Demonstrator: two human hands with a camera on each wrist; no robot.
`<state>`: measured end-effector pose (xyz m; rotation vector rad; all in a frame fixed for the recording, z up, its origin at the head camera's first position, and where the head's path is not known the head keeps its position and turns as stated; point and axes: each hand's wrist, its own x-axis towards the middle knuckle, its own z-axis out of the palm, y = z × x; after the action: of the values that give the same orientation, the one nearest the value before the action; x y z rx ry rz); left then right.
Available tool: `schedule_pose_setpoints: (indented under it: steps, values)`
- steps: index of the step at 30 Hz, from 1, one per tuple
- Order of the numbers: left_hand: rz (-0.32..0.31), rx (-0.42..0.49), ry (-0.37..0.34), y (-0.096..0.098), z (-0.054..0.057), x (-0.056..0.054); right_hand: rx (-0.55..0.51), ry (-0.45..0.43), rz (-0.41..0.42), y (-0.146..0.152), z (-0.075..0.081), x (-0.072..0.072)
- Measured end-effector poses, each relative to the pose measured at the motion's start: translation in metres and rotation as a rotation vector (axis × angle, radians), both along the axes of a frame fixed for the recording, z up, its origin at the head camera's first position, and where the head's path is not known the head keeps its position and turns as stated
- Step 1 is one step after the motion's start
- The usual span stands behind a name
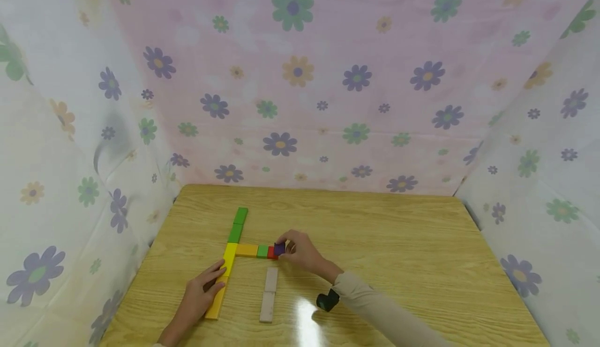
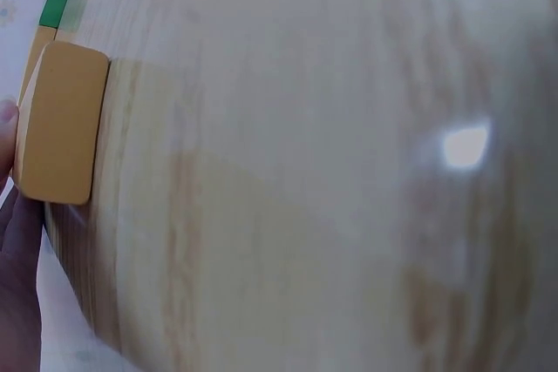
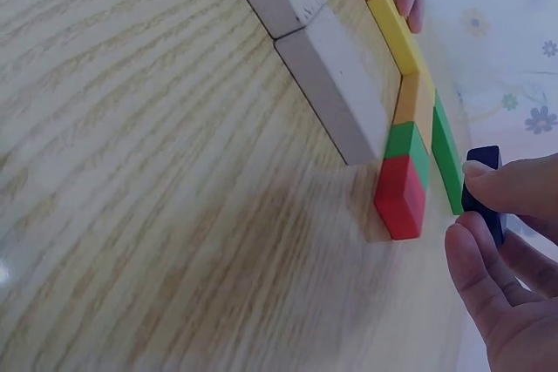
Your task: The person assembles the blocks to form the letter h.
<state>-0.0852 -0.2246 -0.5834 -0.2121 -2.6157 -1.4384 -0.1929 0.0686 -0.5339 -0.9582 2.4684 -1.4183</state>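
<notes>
A purple block is pinched between the thumb and fingers of my right hand. In the right wrist view the dark block is apart from the red cube, which ends a short row. That row runs from the red cube through a green cube and an orange block to a longer line of blocks. My left hand rests on this line, its fingers touching the yellow block and its thumb by the lower orange block. Two green blocks form the far end.
Two pale wooden blocks lie end to end right of the line. A black device sits by my right wrist. Flowered cloth hangs around the back and sides of the wooden table.
</notes>
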Motion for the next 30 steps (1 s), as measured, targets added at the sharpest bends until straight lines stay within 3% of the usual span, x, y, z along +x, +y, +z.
schedule_pose_setpoints:
  steps: [16, 23, 30]
  values:
    - [-0.001, -0.011, 0.028, -0.001, -0.005, -0.001, 0.007, -0.038, -0.010, -0.009, -0.022, 0.005]
    - [-0.001, -0.012, 0.025, -0.001, -0.003, -0.001, -0.001, -0.076, -0.008, -0.011, -0.024, 0.009]
    - [0.003, -0.012, 0.018, 0.000, -0.002, -0.001, -0.008, -0.049, 0.000, -0.011, -0.028, 0.010]
